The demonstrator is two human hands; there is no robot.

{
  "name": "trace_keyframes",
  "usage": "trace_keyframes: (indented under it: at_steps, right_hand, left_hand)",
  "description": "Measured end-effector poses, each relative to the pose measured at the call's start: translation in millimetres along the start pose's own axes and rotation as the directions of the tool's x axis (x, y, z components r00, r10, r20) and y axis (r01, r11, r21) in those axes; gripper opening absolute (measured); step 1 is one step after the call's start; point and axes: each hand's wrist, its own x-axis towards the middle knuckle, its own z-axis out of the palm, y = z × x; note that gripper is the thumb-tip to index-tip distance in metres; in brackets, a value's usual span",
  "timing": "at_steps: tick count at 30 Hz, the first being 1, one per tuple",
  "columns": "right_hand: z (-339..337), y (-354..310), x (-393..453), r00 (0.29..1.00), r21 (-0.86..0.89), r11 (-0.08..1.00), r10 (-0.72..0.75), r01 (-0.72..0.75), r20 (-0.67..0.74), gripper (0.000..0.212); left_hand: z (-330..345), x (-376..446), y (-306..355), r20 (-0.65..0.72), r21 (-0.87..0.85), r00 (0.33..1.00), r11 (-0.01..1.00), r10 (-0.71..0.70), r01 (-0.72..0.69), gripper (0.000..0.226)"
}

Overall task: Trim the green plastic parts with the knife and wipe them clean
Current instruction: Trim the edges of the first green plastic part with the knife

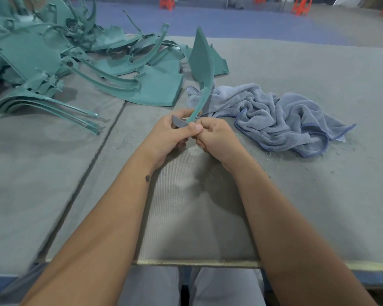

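Note:
I hold one curved green plastic part (202,62) upright over the middle of the table, its wide end up and its thin end down between my hands. My left hand (168,134) grips that thin lower end, thumb on top. My right hand (216,135) is curled tight against the left. A short grey knife blade (178,123) sticks out leftward across my left fingers, touching the part's tip. The knife's handle is hidden, apparently inside my right fist. A crumpled blue-grey cloth (274,117) lies just right of my hands.
A large pile of green plastic parts (53,54) fills the table's far left. Thin green shavings lie scattered near the cloth. The grey felt table top (318,195) has a seam (97,151) on the left. Orange stools (166,2) stand on the floor behind.

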Motion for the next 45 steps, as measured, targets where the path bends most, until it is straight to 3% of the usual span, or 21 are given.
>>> trace_keyframes:
  at_steps: [5, 10, 17, 24, 29, 33, 37, 40, 42, 45]
  right_hand:
    - [0, 1, -1, 1.000, 0.037, 0.999, -0.019, 0.020, -0.016, 0.038]
    - [2, 4, 1, 0.998, 0.066, 0.997, -0.034, 0.038, -0.055, 0.035]
    - [1, 8, 5, 0.986, 0.071, 0.997, -0.028, 0.040, -0.165, 0.028]
    - [-7, 8, 9, 0.946, 0.253, 0.967, 0.072, 0.011, -0.317, 0.026]
    - [-9, 7, 8, 0.963, 0.380, 0.925, 0.100, 0.003, -0.251, 0.029]
    - [-7, 8, 7, 0.981, 0.268, 0.963, 0.053, 0.000, -0.189, 0.025]
    - [-3, 7, 4, 0.995, 0.103, 0.994, -0.016, 0.026, -0.101, 0.024]
    - [-2, 5, 2, 0.997, 0.085, 0.996, -0.023, 0.029, -0.070, 0.025]
    - [-1, 3, 1, 0.999, 0.082, 0.996, -0.028, 0.031, -0.034, 0.024]
    - [1, 1, 0, 0.999, 0.065, 0.997, -0.037, 0.036, 0.010, 0.023]
  left_hand:
    - [0, 1, -3, 0.014, -0.135, 1.000, 0.991, -0.012, 0.014, 0.041]
    - [3, 2, -5, -0.003, -0.195, 1.000, 0.981, -0.009, 0.008, 0.030]
    - [4, 2, -5, -0.035, -0.128, 0.999, 0.992, -0.025, 0.021, 0.020]
    - [8, -1, -2, -0.038, -0.078, 0.999, 0.997, -0.025, 0.022, 0.020]
    - [7, 0, 2, -0.177, -0.008, 0.983, 0.999, -0.047, 0.046, 0.023]
    - [1, 4, 2, -0.297, 0.092, 0.953, 0.992, -0.053, 0.083, 0.025]
    - [3, 5, 2, -0.248, -0.004, 0.964, 0.995, -0.100, 0.102, 0.025]
    - [3, 7, 0, -0.153, -0.182, 0.979, 0.978, -0.134, 0.105, 0.004]
    - [2, 5, -2, -0.133, -0.201, 0.984, 0.975, -0.121, 0.093, 0.020]
    - [3, 2, -2, -0.128, -0.135, 0.990, 0.990, -0.060, 0.043, 0.026]
